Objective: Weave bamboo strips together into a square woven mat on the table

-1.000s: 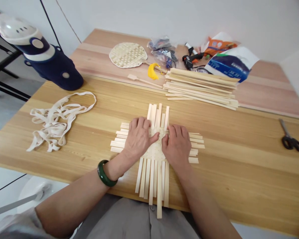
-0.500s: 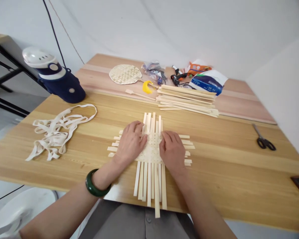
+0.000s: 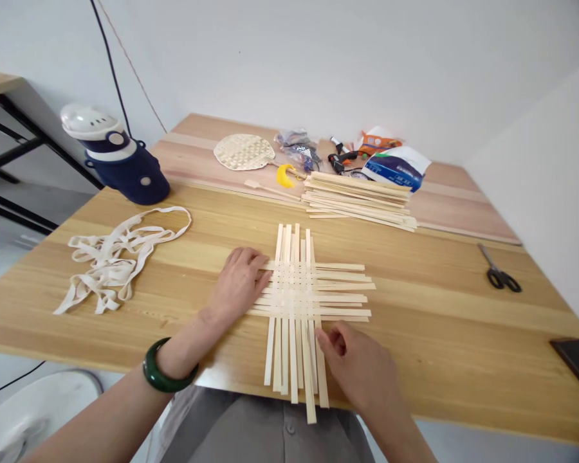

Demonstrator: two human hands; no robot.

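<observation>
Flat pale strips are woven into a cross-shaped mat lying on the wooden table, with loose ends spreading on all four sides. My left hand rests over the strip ends on the mat's left side, fingers bent and close together; what is under the fingertips is hidden. Beside the lower right corner of the weave, my right hand is curled, its thumb and index fingertips close to the outermost downward strip. Whether it touches that strip I cannot tell. A green bangle circles my left wrist.
Behind the mat lies a stack of loose strips, near a woven fan, a yellow object, a glue gun and packets. White tape and a blue bottle stand left; scissors and a dark object are right.
My left hand has shifted left off the weave's centre. My right hand has moved down toward me from the right side, uncovering the right-hand strips. The view has shifted slightly.
</observation>
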